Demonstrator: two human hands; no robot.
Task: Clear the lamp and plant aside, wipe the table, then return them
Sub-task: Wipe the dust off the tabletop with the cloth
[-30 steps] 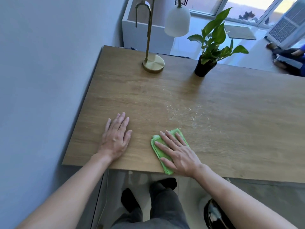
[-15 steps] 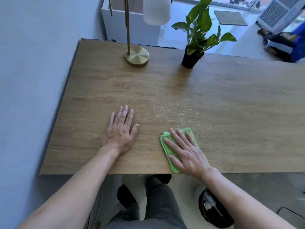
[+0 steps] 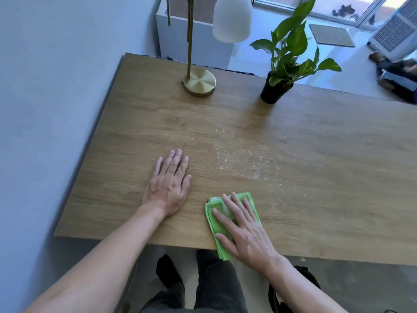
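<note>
A brass lamp (image 3: 199, 83) with a white shade stands at the far left of the wooden table (image 3: 316, 154). A potted plant (image 3: 274, 92) in a black pot stands to its right near the far edge. My left hand (image 3: 168, 186) lies flat on the table, fingers apart, holding nothing. My right hand (image 3: 242, 229) presses flat on a folded green cloth (image 3: 216, 216) at the near edge. Pale dusty streaks (image 3: 243, 161) mark the wood between the cloth and the plant.
A grey wall (image 3: 56, 109) runs along the table's left side. A white cabinet (image 3: 178, 37) stands behind the lamp. Another person's legs (image 3: 397, 73) show at far right on the floor. A dark round object (image 3: 293, 290) sits under the table by my legs.
The view has shifted a little; my right hand and the cloth stay at the near edge. My left hand stays flat. Lamp and plant have not moved.
</note>
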